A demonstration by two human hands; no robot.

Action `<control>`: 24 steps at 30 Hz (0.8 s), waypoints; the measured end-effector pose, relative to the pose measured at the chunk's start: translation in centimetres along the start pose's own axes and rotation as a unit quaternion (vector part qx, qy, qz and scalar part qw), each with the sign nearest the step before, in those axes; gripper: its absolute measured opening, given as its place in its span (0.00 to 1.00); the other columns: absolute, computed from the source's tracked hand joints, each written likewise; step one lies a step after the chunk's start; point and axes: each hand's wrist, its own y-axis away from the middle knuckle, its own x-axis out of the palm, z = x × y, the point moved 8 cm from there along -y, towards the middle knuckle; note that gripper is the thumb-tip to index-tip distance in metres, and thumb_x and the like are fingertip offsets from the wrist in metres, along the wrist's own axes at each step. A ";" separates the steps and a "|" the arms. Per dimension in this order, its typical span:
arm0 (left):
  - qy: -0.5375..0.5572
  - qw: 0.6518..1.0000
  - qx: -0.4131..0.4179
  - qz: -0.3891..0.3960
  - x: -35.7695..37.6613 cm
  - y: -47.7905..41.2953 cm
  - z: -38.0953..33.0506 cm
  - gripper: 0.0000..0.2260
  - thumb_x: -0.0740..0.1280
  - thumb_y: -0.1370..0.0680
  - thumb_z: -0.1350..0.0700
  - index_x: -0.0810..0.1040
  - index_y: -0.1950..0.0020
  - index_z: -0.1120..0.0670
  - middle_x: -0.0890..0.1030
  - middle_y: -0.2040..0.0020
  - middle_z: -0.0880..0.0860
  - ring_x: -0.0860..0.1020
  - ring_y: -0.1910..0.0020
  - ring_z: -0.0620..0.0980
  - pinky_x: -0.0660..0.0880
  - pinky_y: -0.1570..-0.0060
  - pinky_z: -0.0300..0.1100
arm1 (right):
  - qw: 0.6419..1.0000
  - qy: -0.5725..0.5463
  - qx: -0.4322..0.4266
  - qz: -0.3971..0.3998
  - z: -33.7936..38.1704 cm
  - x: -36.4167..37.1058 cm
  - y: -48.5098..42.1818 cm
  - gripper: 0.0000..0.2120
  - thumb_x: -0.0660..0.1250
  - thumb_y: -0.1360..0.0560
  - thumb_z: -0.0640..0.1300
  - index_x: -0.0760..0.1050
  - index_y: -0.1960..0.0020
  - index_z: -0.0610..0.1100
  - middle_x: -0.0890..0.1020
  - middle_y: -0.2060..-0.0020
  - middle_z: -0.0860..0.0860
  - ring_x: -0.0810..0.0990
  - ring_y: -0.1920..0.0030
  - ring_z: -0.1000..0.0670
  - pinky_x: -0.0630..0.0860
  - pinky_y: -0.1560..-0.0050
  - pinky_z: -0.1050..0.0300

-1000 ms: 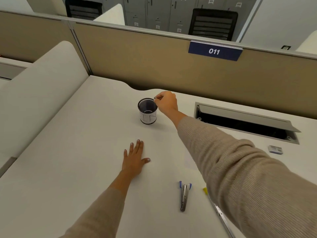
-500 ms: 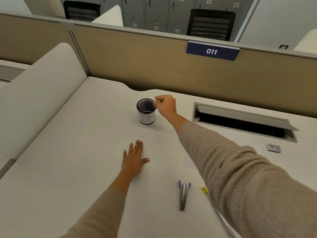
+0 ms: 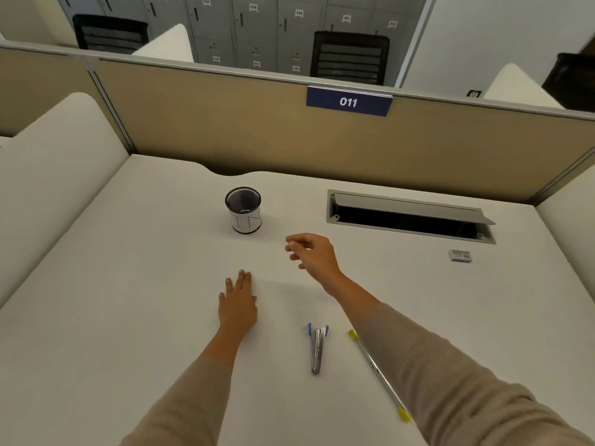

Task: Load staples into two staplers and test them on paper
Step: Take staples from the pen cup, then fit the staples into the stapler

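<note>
stapler with blue ends lies opened on the white desk, near the front edge, its metal rail facing up and pointing away from the person; a second stapler with yellow ends lies opened out long and flat just to the right of it, set at a slant, its right side partly hidden by the right forearm; the two are near each other but apart; the left hand rests palm down on the desk, fingers straight and close together, gripping nothing, to the left of the blue stapler and a little farther back; the right hand hangs above the desk beyond the staplers, fingers loosely curled, thumb and forefinger tips close together; whether anything small sits between them cannot be told; a black mesh cup with a white paper band stands upright farther back, left of the right hand and clear of it; a small staple box lies well off to the right, near an open cable hatch set in the desk; behind runs a tan partition bearing a blue plate marked 011; grey lockers stand beyond it
</note>
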 end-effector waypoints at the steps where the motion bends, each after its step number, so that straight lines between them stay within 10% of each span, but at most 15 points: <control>1: 0.004 1.000 0.012 -0.010 0.1 0.5 -0.3 0.26 0.52 0.17 0.61 0.47 0.20 0.53 0.46 0.19 0.48 0.45 0.21 0.56 0.52 0.24 0.53 | 1.000 -0.008 0.007 -0.001 -0.4 -0.9 1.2 0.09 0.66 0.22 0.42 0.82 0.45 0.46 0.86 0.54 0.50 0.83 0.58 0.54 0.77 0.62 0.62; 9: 0.072 0.987 0.104 -0.099 1.0 5.7 -3.1 0.21 0.50 0.16 0.57 0.57 0.22 0.51 0.61 0.22 0.49 0.56 0.22 0.50 0.52 0.24 0.49 | 0.997 -0.014 0.037 -0.065 -4.6 -9.8 9.3 0.08 0.67 0.23 0.42 0.82 0.48 0.50 0.86 0.56 0.52 0.84 0.59 0.55 0.78 0.59 0.60; 24: -0.122 0.928 0.352 0.022 10.8 15.6 -18.9 0.41 0.52 0.26 0.28 0.42 0.21 0.46 0.37 0.23 0.42 0.32 0.24 0.49 0.31 0.26 0.54 | 0.977 0.044 0.102 -0.181 -16.5 -18.4 19.7 0.07 0.69 0.24 0.41 0.81 0.49 0.52 0.83 0.52 0.59 0.80 0.53 0.63 0.72 0.58 0.72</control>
